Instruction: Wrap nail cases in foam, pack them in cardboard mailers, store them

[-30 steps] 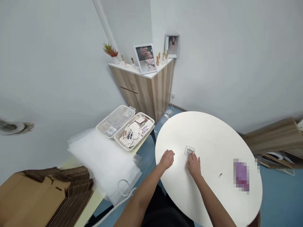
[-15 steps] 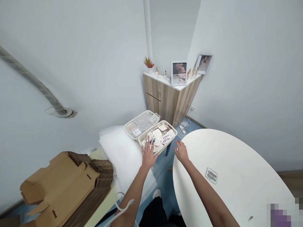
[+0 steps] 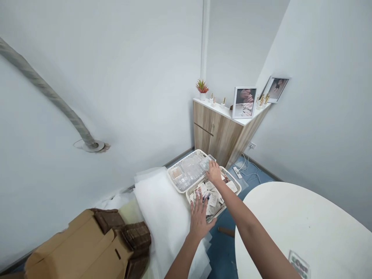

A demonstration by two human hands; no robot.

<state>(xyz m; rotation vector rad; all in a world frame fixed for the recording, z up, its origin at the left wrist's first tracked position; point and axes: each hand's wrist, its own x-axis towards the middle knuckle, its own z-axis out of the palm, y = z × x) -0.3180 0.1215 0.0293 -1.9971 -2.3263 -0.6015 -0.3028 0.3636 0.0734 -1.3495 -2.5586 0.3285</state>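
Observation:
My left hand is spread open with its fingers apart, resting at the near side of a white plastic basket filled with printed cards and small packets. My right hand reaches across that basket to its far end, with its fingertips at a clear plastic tray in a second white basket. Whether the right fingers grip the tray is hidden. A small blister pack lies on the white round table, cut off by the bottom edge of the view.
A stack of flat cardboard boxes lies at the lower left, beside white foam sheets. A wooden corner cabinet holds a small plant and framed pictures. A power strip lies on the blue floor.
Both hands have left the blister pack on the table and moved to the baskets. The right hand has reached farther in, and the view has swung left, pushing the table toward the lower right.

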